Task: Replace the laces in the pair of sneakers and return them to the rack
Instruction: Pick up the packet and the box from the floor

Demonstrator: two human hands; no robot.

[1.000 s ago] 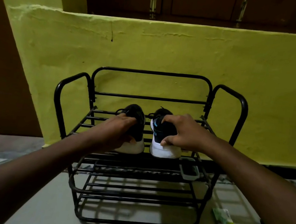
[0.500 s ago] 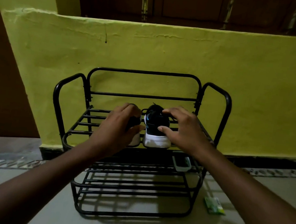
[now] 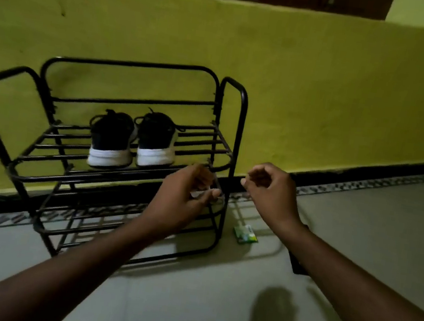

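- Left sneaker [image 3: 111,139] and right sneaker [image 3: 157,139]: a pair with dark, matte uppers and thick white soles that wrap the rounded heels. They stand upright, side by side and almost touching, on the top shelf of the rack. Their heels face the camera and their toes point at the wall, so each long axis runs front to back across the bars. Dark lace loops stick up at the collars.
- Rack [image 3: 234,87]: black tubular metal with a slight sheen, rounded hoop ends and a hooped back rail. The shelves are made of parallel round bars, and lower tiers show beneath. It stands on the floor against the wall.
- Left hand [image 3: 184,197]: at the rack's front right corner, fingers curled inward toward the thumb. A pale sliver shows between them, possibly something small being pinched, but motion blur makes it impossible to tell.
- Right hand [image 3: 271,189]: in the air just right of the rack, clear of it, fingers loosely curled and holding nothing.
- Green packet [image 3: 245,234]: small, flat and rectangular, lying on the floor beside the rack's right leg; its print is too blurred to read.
- Floor [image 3: 186,305]: smooth, pale grey, with a patterned border strip [image 3: 364,184] along the wall's dark skirting [image 3: 366,167].
- Wall [image 3: 323,80]: yellow-green, rough uneven plaster.
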